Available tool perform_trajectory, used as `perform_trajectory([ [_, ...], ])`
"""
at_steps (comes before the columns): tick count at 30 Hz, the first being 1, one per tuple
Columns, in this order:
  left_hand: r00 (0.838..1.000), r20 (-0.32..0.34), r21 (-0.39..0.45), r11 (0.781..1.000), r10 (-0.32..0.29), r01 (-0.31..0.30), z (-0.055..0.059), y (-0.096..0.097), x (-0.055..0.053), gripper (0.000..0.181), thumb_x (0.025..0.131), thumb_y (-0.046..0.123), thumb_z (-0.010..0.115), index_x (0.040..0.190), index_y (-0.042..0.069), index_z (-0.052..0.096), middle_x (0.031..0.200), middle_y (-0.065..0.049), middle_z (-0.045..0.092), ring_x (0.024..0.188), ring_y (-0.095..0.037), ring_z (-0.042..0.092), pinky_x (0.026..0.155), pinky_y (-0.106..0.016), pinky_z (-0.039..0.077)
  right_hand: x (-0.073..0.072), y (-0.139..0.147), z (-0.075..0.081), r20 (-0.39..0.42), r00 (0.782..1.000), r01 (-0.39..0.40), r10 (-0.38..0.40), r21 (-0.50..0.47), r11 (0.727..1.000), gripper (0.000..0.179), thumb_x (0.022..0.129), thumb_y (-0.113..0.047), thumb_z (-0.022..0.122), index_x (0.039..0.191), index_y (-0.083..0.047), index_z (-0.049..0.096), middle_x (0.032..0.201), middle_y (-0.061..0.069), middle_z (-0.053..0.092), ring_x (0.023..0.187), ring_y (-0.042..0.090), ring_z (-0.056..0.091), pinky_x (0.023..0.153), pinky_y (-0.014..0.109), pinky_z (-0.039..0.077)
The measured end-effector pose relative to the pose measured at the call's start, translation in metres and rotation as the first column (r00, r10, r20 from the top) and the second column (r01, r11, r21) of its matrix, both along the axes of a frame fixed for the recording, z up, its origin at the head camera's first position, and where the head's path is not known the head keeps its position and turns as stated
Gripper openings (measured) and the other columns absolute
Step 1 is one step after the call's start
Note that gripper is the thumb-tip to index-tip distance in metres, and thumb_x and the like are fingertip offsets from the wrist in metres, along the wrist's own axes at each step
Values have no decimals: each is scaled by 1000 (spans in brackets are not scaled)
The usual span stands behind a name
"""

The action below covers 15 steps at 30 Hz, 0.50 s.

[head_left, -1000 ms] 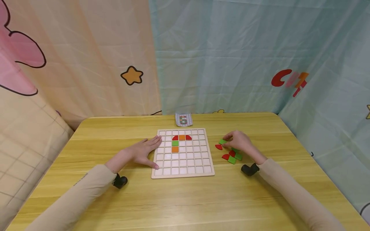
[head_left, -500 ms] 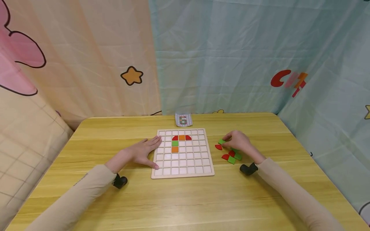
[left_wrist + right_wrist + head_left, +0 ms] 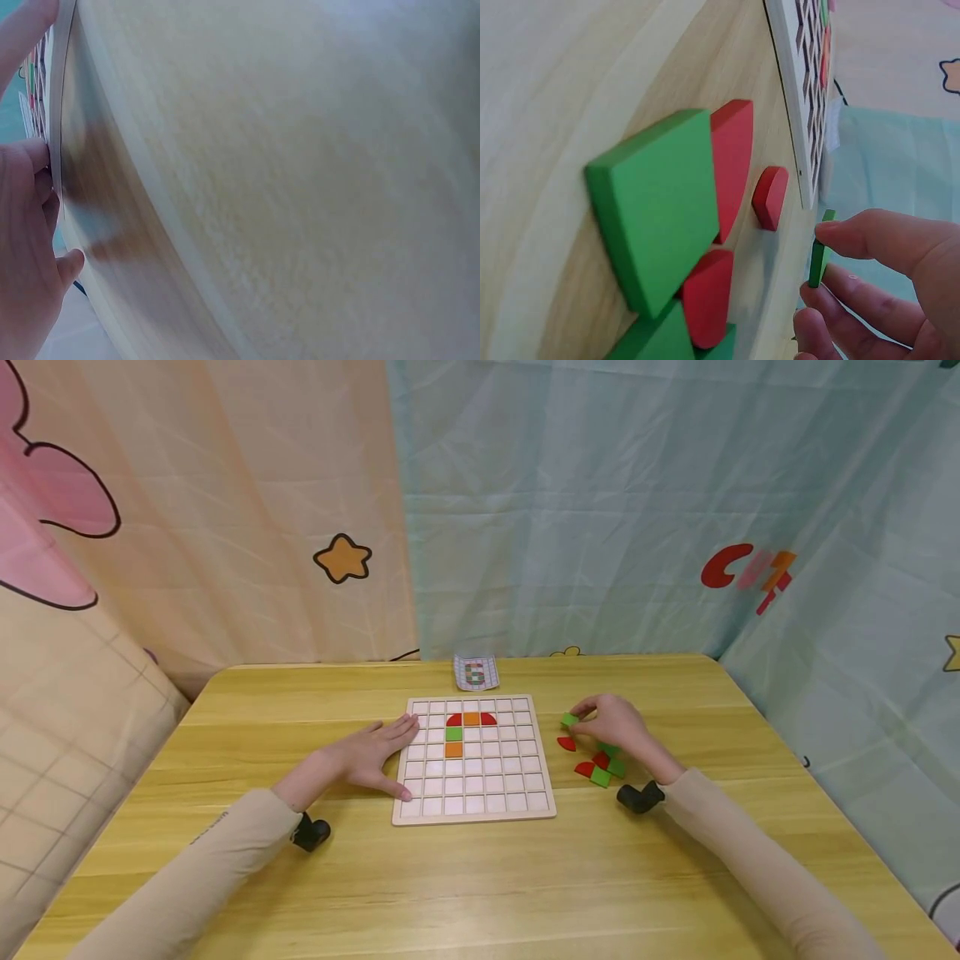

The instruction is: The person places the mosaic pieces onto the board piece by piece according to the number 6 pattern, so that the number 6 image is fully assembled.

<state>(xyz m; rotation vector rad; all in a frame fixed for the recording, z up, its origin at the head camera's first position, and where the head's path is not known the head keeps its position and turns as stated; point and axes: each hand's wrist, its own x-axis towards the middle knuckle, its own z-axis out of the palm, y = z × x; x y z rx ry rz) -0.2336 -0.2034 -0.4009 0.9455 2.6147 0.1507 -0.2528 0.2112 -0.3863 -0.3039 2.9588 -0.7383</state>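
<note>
Table (image 3: 465, 885) with gridded board (image 3: 495, 783), and a green tile (image 3: 569, 721) in fingertips

The table fills the lower half of the head view, and the board lies flat near its middle, almost square, so it has no clear long axis; its lower border runs nearly level across the frame. The left hand (image 3: 375, 756) is spread wide with straight fingers, touching the board's left border and holding nothing. The right hand (image 3: 617, 727), right of the centre, has fingers bent and nearly closed at the tips, pinching the green tile. A printed card (image 3: 476, 673) lies just above the board. Loose pieces, among them a red quarter-round (image 3: 566, 743), lie below the held tile.

The tile is at the right of the board, apart from it. It seems square, so one long axis is hard to name; the right wrist view shows it almost on edge, leaning steeply from upper right to lower left. Whether it touches the table, I cannot tell.

In my judgement, a light pinch at the edges serves best: level the tile, turn its sides parallel to the grid lines, and pass clear of the red quarter-round. The left hand should press only enough that the board does not slide.
</note>
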Motion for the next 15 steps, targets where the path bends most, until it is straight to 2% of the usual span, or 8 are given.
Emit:
perform_trajectory([
  [6, 1000, 1, 5, 1000, 0, 0, 1, 0, 1, 117, 76, 72, 62, 154, 4, 8, 163, -12, 1, 151, -29, 4, 120, -56, 9, 1, -12, 2, -21, 1000, -18, 18, -7, 1000, 31, 83, -32, 74, 107, -13, 74, 103, 7, 73, 85, 20, 66, 66, 30, 49],
  [15, 1000, 1, 11, 1000, -2, 2, 2, 0, 2, 116, 76, 72, 61, 155, 5, 8, 163, -12, 1, 151, -29, 3, 120, -55, 9, 4, -36, 2, -24, 998, -61, 61, -29, 998, 30, 84, -32, 74, 108, -15, 73, 104, 5, 72, 78, 16, 64, 64, 28, 50],
])
